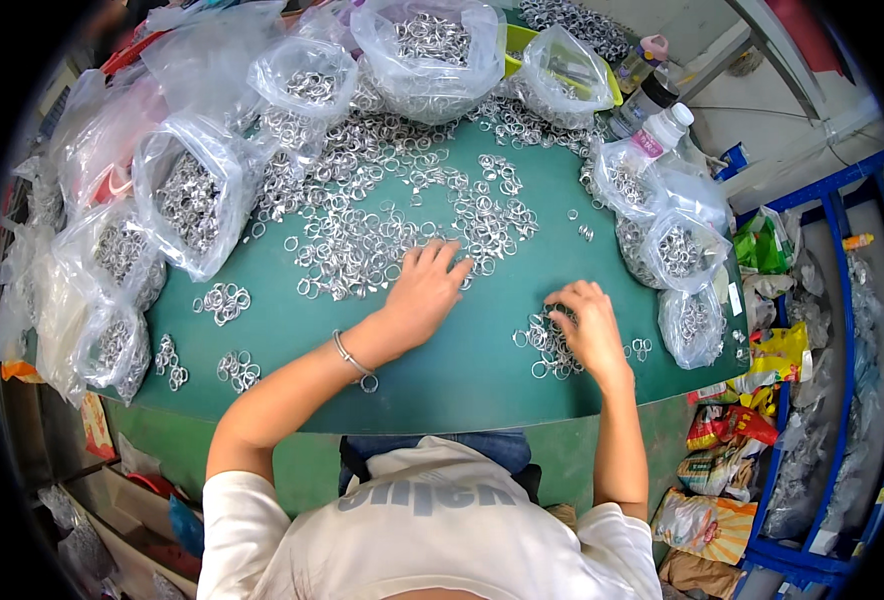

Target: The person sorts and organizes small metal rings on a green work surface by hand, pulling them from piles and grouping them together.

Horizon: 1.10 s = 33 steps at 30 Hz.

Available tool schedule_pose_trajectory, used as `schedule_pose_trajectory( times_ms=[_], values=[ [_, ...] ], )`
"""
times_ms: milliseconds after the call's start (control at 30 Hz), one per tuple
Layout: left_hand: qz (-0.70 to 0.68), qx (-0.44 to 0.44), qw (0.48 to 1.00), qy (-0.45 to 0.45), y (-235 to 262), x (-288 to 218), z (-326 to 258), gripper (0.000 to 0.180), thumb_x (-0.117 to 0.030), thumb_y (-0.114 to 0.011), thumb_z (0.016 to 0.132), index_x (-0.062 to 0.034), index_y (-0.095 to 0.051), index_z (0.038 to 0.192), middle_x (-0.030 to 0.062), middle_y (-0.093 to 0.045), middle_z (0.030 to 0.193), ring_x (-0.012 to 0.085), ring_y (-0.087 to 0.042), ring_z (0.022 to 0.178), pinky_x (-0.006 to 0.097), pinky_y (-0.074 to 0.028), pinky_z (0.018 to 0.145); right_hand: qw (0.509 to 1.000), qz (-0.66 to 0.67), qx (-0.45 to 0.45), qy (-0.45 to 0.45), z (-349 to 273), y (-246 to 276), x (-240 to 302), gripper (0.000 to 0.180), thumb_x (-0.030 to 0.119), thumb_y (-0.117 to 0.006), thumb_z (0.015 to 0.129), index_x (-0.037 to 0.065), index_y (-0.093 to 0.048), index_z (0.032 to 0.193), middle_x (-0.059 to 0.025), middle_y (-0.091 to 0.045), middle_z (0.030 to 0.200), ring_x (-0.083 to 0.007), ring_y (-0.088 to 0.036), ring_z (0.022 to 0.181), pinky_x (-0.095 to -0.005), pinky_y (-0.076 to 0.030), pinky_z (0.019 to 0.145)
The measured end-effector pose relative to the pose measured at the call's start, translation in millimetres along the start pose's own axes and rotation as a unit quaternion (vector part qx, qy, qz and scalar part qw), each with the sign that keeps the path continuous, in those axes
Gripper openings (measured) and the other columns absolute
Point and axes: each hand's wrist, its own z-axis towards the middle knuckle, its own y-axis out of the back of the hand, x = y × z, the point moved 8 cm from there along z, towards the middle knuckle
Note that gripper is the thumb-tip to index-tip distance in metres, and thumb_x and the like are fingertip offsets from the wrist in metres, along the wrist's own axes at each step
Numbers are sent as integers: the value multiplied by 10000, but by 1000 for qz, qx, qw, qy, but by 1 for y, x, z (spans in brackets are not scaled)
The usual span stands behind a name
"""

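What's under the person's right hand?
A small cluster of silver-coloured rings shows at the left edge of the right hand, on the green tabletop. Whatever lies beneath the palm is covered.

Silver rings (352, 250) spread across a green table (472, 385), heaped thickest toward the far side, with smaller clusters (224, 303) near the front edge at left and right. Clear plastic bags (427, 90) of rings line its left, far and right sides; bottles (652, 130) stand at far right.
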Motion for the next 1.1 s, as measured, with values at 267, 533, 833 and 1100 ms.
schedule_pose_trajectory(
  times_ms=[267, 533, 833, 1100],
  values=[
    [-171, 92, 981, 12, 20, -28, -22, 448, -157, -657, 806, -36, -518, 1214, 156, -509, 1195, 321, -478, 1117, 443, -393, 913, 993, 5, -84, 85, 5, -11, 11, 103, -10, -649, 671, 45, -627, 755, -103, -586, 875, -304, -540, 853, -407, -412, 779],
    [-495, 121, 851, 129, 3, -38, -81, 516, -163, -593, 894, -11, -378, 1337, 142, -572, 1067, 255, -599, 863, 368, -495, 774, 988, -125, -86, -5, -14, -31, 25, 105, -20, -614, 735, 17, -558, 816, -107, -597, 882, -298, -532, 903, -417, -383, 804],
    [-678, 44, 708, 196, 8, -39, -109, 428, -151, -560, 921, -4, -430, 1301, 129, -633, 974, 189, -641, 812, 320, -533, 738, 980, 192, -9, 45, -39, -45, 119, 121, -55, -638, 732, -3, -622, 840, -133, -630, 836, -275, -595, 781, -345, -466, 748],
    [-660, -132, 638, 373, 20, 11, -179, 207, -26, -533, 922, 44, -590, 1109, 102, -653, 873, 159, -655, 765, 278, -544, 715, 968, 244, 52, 20, -8, -47, 81, 137, -11, -599, 828, -15, -653, 954, -97, -653, 952, -180, -601, 852, -274, -456, 776]
  ],
)
